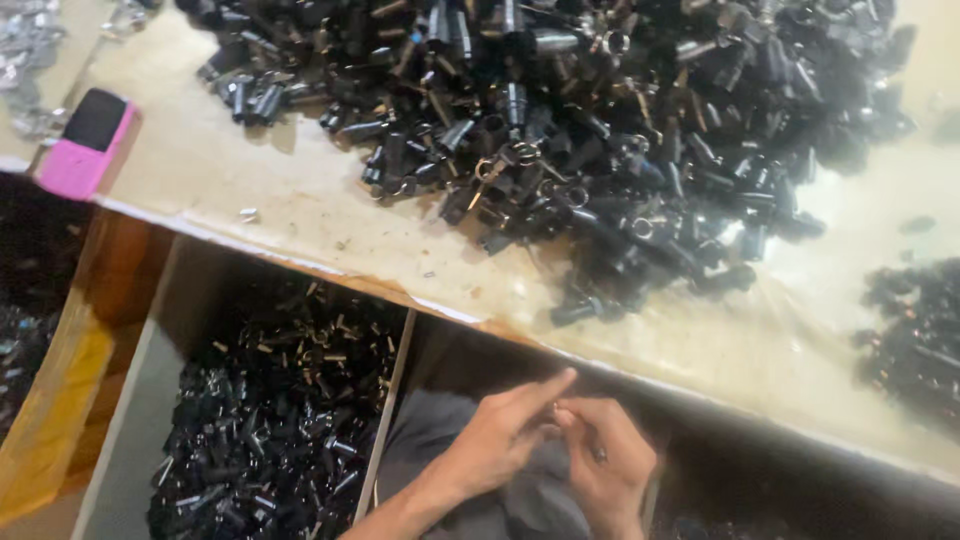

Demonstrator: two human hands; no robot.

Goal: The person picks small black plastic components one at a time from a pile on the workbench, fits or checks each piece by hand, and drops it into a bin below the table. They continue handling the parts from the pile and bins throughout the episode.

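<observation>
1. Working below the table edge [300, 262], the left hand [500, 435] and the right hand [608, 462] meet fingertip to fingertip over the lap; the left forefinger is stretched out, the other fingers curled; the right fingers are pinched together around something small, though the small part [598, 455] itself is barely visible, so what either hand actually grips cannot be told.
2. A large heap of black cylindrical parts [600, 130], some with metal rings, lies on the table well above the hands; a smaller heap [915, 330] sits at the far right edge.
3. An open box of like black parts [270, 420] stands just left of the left forearm, below the table; a pink phone [88, 142] rests near the table's left corner.
4. Risk, as judged: the pinched piece is held over the lap and not over the box; a slip of the fingertips would likely drop it into the cloth or onto the floor, out of sight.
5. Risk, as judged: the large heap reaches close to the table's near edge; a nudge of the table could roll loose parts off the edge, onto the hands or into the box.
</observation>
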